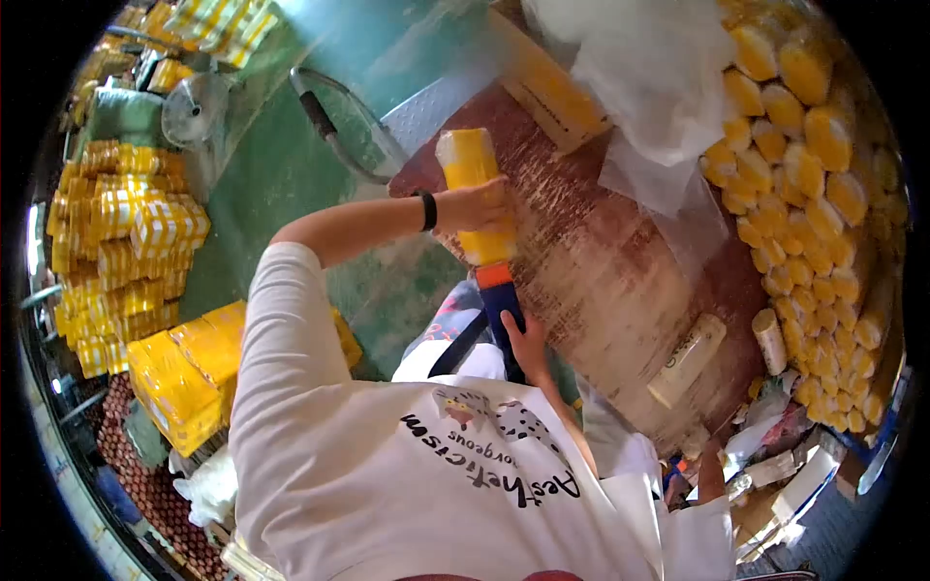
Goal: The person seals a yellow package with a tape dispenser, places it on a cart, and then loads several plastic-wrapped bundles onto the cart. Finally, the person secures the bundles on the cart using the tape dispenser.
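Observation:
My left hand (477, 205), with a black band at the wrist, is closed around a long yellow roll (467, 160) in clear plastic. The roll is held over the red-brown worn board, its lower end touching or very near the orange end (493, 276) of a dark blue bar-shaped tool (501, 315). Lower down, my right hand (526, 344) is closed at the side of this tool; some of its fingers are hidden. A second dark blue strip (458, 347) slants off to the left, close to my lap.
Yellow-ended rolls (804, 174) are stacked high on the right. Cloudy plastic sheeting (644, 77) drapes over the worn board (601, 281), where a pale tube (688, 360) lies. A metal trolley handle (325, 121) stands ahead. Yellow wrapped packs (126, 242) and boxes (184, 373) fill the left.

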The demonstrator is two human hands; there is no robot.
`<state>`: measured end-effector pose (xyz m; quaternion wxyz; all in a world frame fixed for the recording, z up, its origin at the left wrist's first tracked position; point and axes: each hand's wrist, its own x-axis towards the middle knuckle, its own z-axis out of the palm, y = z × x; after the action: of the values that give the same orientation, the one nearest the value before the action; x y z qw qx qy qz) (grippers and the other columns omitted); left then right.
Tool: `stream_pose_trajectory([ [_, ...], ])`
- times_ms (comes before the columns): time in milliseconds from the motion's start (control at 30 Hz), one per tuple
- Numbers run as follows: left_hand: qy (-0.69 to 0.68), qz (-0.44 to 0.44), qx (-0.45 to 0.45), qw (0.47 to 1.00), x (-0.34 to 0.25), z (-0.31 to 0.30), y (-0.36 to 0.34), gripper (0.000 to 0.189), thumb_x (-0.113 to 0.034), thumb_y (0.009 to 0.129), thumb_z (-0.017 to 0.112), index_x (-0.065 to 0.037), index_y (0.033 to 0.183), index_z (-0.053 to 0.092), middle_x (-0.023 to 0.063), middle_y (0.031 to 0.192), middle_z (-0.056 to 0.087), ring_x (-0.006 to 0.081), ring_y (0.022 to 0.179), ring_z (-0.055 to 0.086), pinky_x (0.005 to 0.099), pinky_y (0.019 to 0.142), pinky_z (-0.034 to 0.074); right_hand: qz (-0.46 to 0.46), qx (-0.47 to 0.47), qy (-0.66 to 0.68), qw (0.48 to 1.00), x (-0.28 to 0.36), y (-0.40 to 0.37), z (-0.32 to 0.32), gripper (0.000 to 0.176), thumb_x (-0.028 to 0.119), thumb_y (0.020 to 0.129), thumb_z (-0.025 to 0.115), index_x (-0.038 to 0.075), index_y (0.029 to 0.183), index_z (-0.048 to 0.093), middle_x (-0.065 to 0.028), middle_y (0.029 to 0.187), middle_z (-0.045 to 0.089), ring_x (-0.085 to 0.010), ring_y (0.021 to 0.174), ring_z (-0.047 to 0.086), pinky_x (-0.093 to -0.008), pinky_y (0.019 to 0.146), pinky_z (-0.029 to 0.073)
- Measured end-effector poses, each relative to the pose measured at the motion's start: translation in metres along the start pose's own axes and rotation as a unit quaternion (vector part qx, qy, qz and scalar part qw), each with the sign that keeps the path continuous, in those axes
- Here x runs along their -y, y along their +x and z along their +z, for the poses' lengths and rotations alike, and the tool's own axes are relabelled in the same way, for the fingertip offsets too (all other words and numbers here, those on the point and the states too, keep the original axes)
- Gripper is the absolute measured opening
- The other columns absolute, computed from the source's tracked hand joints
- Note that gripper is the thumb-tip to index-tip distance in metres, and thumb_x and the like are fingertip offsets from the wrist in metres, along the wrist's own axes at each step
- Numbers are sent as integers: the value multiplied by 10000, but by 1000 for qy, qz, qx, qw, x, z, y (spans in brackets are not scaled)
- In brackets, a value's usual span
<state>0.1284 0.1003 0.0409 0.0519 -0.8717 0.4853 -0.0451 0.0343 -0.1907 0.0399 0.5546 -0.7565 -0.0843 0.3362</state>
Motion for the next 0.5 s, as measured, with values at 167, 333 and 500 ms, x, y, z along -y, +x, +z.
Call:
stream_pose_trajectory([
  [167, -165, 30, 23, 986, 15, -7, 21, 669, -288, 594, 716, -130, 1182, 438, 99, 1087, 524, 297, 1054, 498, 441, 920, 391, 42, -59, -137, 988, -31, 8, -31, 403, 390, 824, 615, 0, 925, 600, -62, 755, 614, -153, 680, 554, -311, 647, 448],
  [333, -347, -173, 10, 922, 11, -75, 11, 886, -310, 489, 799, -85, 1242, 390, 138, 1129, 523, 310, 1053, 510, 422, 886, 422, 117, 60, 102, 986, 101, 10, -83, 429, 415, 809, 616, -5, 894, 634, -41, 727, 618, -128, 614, 576, -248, 574, 450],
  [500, -434, -379, -143, 805, -14, -70, -38, 956, -279, 514, 831, -74, 1301, 328, 145, 1172, 520, 303, 1084, 514, 383, 954, 396, 101, 166, 70, 978, 207, 62, -66, 400, 384, 808, 617, -15, 830, 641, -48, 686, 615, -129, 546, 571, -250, 521, 452],
])
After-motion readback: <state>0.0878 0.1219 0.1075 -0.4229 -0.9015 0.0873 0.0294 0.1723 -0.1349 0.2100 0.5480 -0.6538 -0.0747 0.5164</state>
